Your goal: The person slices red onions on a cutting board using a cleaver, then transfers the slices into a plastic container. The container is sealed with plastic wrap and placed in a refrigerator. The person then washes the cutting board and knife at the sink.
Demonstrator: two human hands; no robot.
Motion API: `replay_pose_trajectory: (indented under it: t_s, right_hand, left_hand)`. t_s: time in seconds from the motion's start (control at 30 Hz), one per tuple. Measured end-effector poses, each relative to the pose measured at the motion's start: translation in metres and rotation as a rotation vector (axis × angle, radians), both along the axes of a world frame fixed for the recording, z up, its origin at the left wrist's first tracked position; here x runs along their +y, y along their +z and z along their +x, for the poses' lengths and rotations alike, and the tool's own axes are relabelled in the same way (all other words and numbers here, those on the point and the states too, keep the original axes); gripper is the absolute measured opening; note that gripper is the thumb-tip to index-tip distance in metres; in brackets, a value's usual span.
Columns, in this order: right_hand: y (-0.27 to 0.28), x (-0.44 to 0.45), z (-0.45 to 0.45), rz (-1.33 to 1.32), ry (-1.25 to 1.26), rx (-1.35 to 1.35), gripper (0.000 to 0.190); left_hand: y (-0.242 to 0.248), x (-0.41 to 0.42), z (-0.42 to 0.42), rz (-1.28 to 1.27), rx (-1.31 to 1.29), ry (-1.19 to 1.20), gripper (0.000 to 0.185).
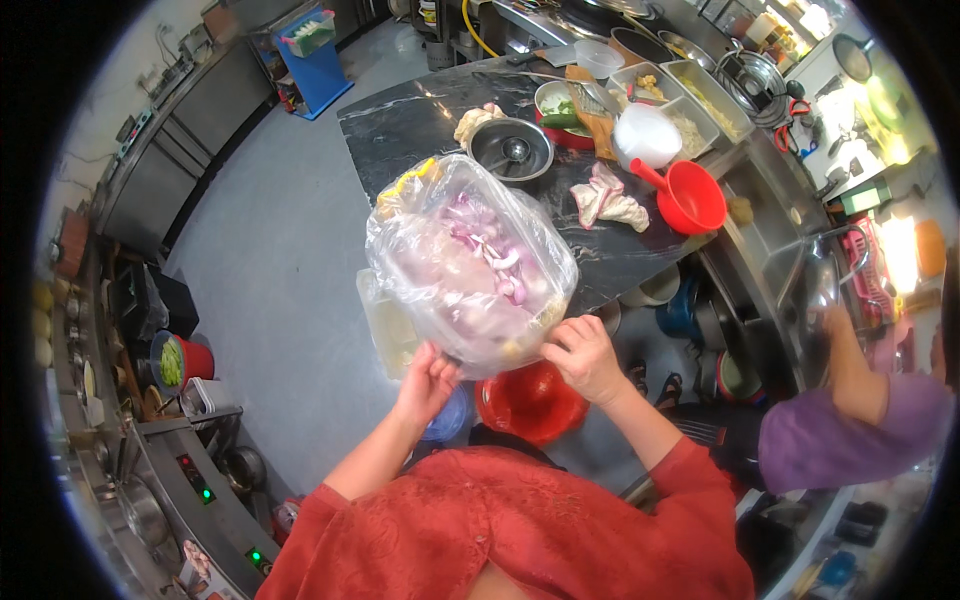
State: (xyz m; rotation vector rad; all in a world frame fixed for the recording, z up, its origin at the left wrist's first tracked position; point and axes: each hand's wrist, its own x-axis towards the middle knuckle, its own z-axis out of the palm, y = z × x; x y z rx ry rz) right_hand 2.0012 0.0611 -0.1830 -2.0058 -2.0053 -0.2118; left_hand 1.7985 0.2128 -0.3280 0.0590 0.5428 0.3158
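Observation:
A container lined with a clear plastic bag (420, 255) stands at the near end of the dark marbled table; sliced red onions (502, 259) show inside it. My left hand (431, 379) is at the bag's near left edge, fingers curled at the plastic; whether it grips is not plain. At the near right corner, my right hand (585, 356) pinches the plastic's edge. Behind the bag sits a steel bowl (510, 150). Crumpled cloths (609, 201) lie to its right, near a red plastic dipper (694, 196). Below the bag, a red basin (531, 405) stands in front of me.
A co-worker in a purple top (847, 435) stands at the sink (772, 217) on the right. Food trays (705, 97), a wooden spatula (592, 112) and a knife (555, 56) occupy the table's far end. A blue tub (450, 416) is beside the red basin.

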Motion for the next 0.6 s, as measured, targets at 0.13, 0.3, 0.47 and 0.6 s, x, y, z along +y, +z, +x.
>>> replay_pose_trajectory:
  t_s: [0.13, 0.3, 0.47, 0.6]
  right_hand:
    - [-0.015, -0.005, -0.020, 0.043, 0.056, -0.010, 0.006]
    - [-0.030, -0.008, 0.012, 0.134, -0.233, 0.011, 0.006]
    - [-0.013, 0.009, 0.031, 0.281, -0.461, 0.380, 0.010]
    - [0.010, 0.042, 0.036, 0.248, -0.622, 0.401, 0.008]
  left_hand:
    - [-0.052, 0.017, 0.006, 0.060, 0.197, -0.015, 0.017]
    - [-0.043, 0.014, 0.005, 0.111, 0.271, -0.121, 0.008]
    - [0.009, 0.007, -0.008, 0.436, 0.732, 0.109, 0.032]
    - [0.056, 0.016, -0.016, 1.489, 0.717, 0.413, 0.038]
